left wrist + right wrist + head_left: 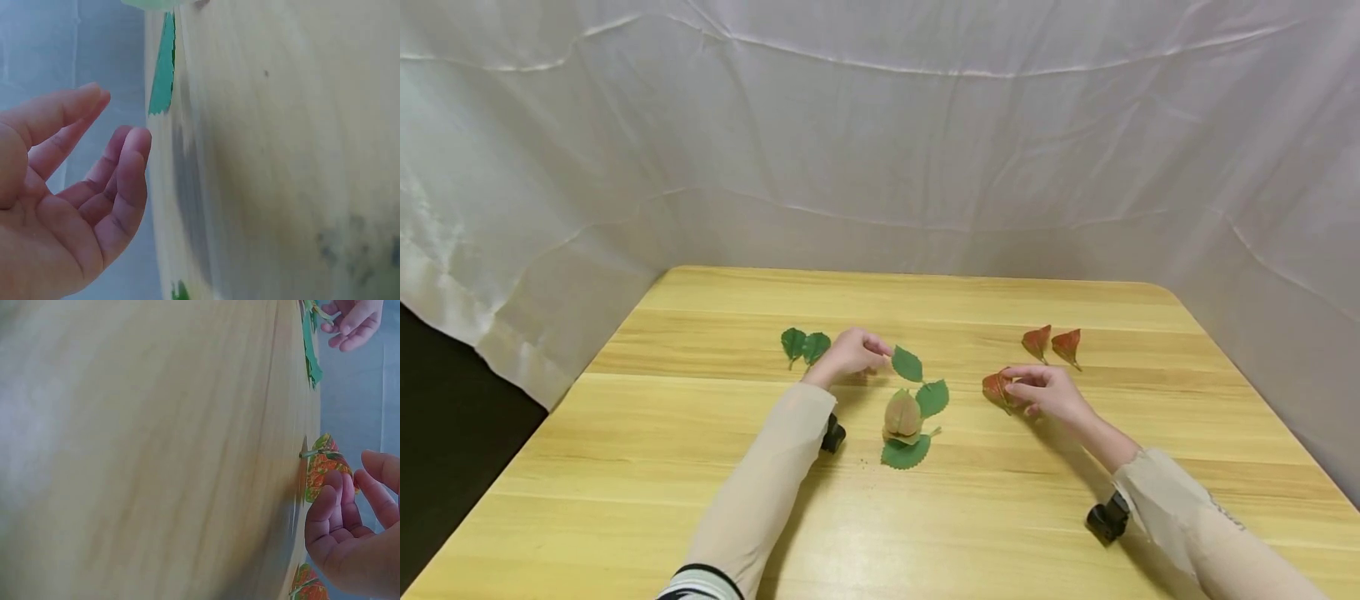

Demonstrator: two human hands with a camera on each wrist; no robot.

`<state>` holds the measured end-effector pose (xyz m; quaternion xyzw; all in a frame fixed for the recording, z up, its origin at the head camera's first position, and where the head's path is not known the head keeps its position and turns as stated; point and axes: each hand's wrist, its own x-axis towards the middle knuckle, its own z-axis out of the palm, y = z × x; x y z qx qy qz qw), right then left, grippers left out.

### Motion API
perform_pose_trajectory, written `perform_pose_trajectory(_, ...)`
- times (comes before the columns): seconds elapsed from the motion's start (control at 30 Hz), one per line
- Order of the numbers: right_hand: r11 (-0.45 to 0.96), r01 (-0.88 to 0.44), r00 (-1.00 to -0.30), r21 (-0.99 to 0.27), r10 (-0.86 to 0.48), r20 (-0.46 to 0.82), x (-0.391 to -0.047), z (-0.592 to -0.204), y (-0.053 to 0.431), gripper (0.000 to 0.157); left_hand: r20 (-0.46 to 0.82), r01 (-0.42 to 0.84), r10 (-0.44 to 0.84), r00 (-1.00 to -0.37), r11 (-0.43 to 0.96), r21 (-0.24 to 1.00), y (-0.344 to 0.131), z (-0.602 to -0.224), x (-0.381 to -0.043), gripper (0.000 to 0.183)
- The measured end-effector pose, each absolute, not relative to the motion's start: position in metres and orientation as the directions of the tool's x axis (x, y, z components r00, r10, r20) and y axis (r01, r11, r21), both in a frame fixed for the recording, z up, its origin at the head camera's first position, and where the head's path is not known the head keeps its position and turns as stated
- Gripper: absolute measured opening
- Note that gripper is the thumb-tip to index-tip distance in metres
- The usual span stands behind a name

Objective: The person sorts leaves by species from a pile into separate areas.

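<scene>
My left hand [853, 354], fingers loosely bent and holding nothing, hovers beside a green serrated leaf [907, 364]. The left wrist view shows a gap between those fingertips and the green leaf [164, 69]. Below that leaf are a second green leaf [933, 398], a rounded peach-and-green piece like a leafy bud [902, 412] and another green leaf [906, 453]. On the right, my right hand [1047, 392] pinches the edge of a red leaf [995, 389] with thumb and fingers. Its green stem shows in the right wrist view, where the red leaf [322, 465] is at the tabletop.
Two darker green leaves [804, 345] lie left of my left hand. Beyond my right hand are two more red leaves [1051, 343]. The wooden table [625, 467] has pale cloth [880, 150] hanging behind it and at both sides.
</scene>
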<state>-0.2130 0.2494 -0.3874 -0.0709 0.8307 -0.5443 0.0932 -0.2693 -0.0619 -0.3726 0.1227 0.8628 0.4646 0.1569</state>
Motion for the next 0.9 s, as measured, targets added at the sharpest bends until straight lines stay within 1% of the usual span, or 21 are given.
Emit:
perform_pose_trajectory(0.27,0.398,-0.004,-0.969,-0.917,-0.227,-0.095,-0.213,-0.388,0.251,0.039,-0.211,-0.01,0.311,-0.927,0.54,0.841,-0.058,-0.376,-0.282,0.021)
perform_pose_trajectory(0.57,0.394,0.007,-0.968,-0.919,-0.227,-0.104,-0.214,-0.387,0.253,0.04,-0.24,-0.038,0.321,-0.916,0.526,0.85,-0.052,-0.373,-0.292,0.022)
perform_pose_trajectory(0.9,0.395,0.02,-0.968,-0.918,-0.222,-0.117,-0.213,-0.389,0.253,0.038,-0.282,-0.112,0.36,-0.889,0.427,0.897,-0.052,-0.377,-0.298,0.029)
